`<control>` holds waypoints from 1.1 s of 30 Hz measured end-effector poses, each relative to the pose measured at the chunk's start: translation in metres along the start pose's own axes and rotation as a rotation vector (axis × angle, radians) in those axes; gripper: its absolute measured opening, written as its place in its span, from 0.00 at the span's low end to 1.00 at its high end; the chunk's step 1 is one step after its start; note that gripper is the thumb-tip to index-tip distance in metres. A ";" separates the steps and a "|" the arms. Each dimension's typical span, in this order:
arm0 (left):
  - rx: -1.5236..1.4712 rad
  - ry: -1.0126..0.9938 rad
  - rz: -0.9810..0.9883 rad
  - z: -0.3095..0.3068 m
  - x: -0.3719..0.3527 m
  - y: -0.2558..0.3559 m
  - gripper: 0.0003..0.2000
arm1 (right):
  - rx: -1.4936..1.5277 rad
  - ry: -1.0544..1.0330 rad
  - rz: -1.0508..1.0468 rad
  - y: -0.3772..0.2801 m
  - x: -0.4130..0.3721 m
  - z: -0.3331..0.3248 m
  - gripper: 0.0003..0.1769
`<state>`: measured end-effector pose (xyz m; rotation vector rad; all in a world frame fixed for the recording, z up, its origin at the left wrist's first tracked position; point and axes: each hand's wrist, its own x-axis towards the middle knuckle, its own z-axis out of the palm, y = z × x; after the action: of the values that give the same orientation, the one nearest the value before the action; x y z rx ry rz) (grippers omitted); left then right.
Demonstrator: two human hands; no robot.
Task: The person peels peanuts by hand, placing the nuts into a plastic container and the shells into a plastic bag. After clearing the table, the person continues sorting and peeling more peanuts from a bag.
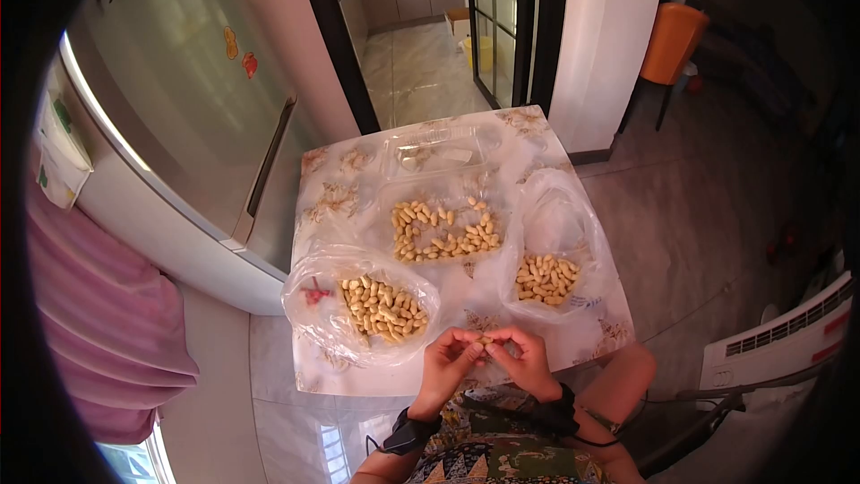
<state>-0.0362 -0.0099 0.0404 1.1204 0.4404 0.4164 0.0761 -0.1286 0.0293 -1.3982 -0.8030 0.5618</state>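
Note:
My left hand [451, 358] and my right hand [522, 358] meet at the near edge of the small table [358, 367], fingertips pinched together on one peanut [485, 339]. A clear plastic bag of peanuts [383, 307] lies just left of my hands. Another bag of peanuts [546, 279] sits to the right. A clear tray with scattered peanuts [442, 231] lies in the middle of the table.
An empty clear plastic container [433, 151] sits at the table's far end. A grey refrigerator [179, 108] stands close on the left. An orange chair [673, 42] is at the far right, a white heater [779, 341] at the near right.

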 end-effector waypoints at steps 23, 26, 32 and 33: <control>0.215 0.500 0.415 -0.056 -0.007 0.069 0.07 | -0.128 0.022 -0.036 -0.004 0.000 0.000 0.05; 0.222 0.533 0.415 -0.063 -0.008 0.069 0.07 | -0.123 0.018 -0.036 -0.002 -0.001 0.000 0.05; 0.487 0.671 0.694 -0.060 -0.001 0.070 0.07 | -0.115 0.032 -0.038 0.002 -0.002 0.001 0.06; 0.465 0.702 0.708 -0.056 -0.003 0.073 0.07 | -0.129 0.046 -0.044 0.002 -0.001 0.001 0.06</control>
<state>-0.0754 0.0582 0.0871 1.5624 0.7726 1.4071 0.0745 -0.1283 0.0269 -1.5028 -0.8430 0.4492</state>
